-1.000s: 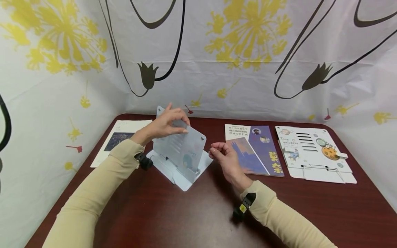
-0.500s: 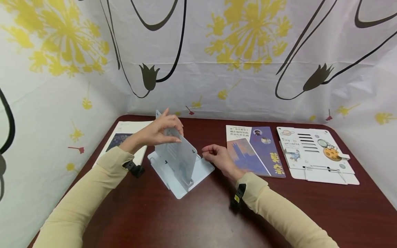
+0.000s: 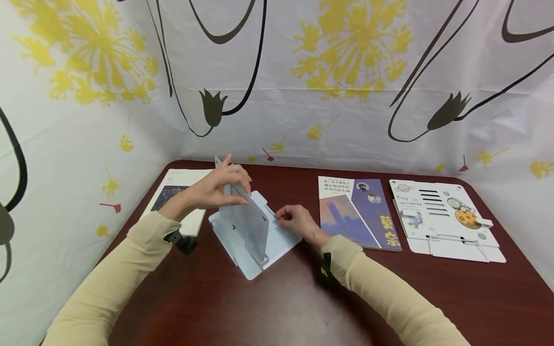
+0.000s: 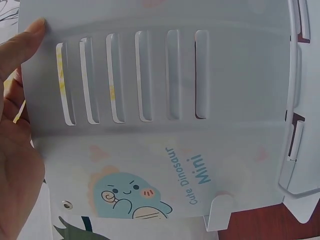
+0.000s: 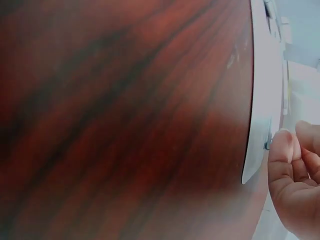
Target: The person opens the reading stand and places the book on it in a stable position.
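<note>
A pale blue book stand point(image 3: 248, 226) stands on the table, its panel raised steeply over the flat base point(image 3: 281, 242). My left hand point(image 3: 212, 189) grips the panel's upper edge, thumb on one face and fingers behind it. In the left wrist view, the panel's front point(image 4: 240, 75) shows a row of slots, a blue dinosaur point(image 4: 132, 192) and a small page clip point(image 4: 218, 212). At the back of the base, my right hand point(image 3: 298, 222) has thumb and index finger pinched together at a thin support bar point(image 3: 270, 211). The fingertips partly hide that bar.
On the left lies a white book point(image 3: 192, 221) with a dark picture. A purple-and-orange book point(image 3: 359, 211) lies right of the stand. Farther right is a folded white book stand point(image 3: 446, 218) with space drawings. A patterned curtain point(image 3: 268, 72) hangs behind the table point(image 3: 259, 312).
The panel has tilted and turned to stand more edge-on, and my left hand has shifted left with it. My right hand has moved left to the support bar behind the panel.
</note>
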Motion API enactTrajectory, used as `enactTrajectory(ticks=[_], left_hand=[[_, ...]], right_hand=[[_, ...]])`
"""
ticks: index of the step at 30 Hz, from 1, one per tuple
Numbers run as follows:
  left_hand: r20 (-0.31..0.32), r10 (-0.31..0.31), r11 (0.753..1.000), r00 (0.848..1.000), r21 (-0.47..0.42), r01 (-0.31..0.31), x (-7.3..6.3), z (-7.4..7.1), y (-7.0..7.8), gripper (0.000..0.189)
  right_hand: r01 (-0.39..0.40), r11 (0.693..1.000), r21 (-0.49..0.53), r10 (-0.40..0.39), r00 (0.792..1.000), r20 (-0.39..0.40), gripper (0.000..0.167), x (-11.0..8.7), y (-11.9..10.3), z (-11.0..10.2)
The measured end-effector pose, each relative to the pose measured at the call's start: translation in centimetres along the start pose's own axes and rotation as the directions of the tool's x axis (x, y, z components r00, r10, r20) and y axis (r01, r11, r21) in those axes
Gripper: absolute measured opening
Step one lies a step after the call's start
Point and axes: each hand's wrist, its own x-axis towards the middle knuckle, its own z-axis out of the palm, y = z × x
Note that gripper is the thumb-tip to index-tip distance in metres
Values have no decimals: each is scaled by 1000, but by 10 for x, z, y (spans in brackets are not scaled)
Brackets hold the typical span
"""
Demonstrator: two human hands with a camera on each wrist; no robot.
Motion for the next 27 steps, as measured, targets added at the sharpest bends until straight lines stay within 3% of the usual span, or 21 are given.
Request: enactTrajectory(ticks=[5,9,14,20,27], left_hand=[[-10,17,1000,1000,12,-17,-4,0,1,23],[-29,22,999,999,27,-21,-7,0,2,23],[-54,16,999,998,35,-14,-11,-1,3,25],[-93,29,999,995,42,-25,-16,1,4,24],[-171,56,993,984,116,-36,-24,5,5,28]], right_hand=[[81,989,-123,-75,996,52,8,4,-1,2],[102,980,-168,-88,992,91,9,8,-1,4],[116,968,-223,-88,987,134,8,12,-5,5],[92,955,-284,-35,979,199,10,16,-9,10],[119,946,-302,-53,975,216,11,18,-8,11]])
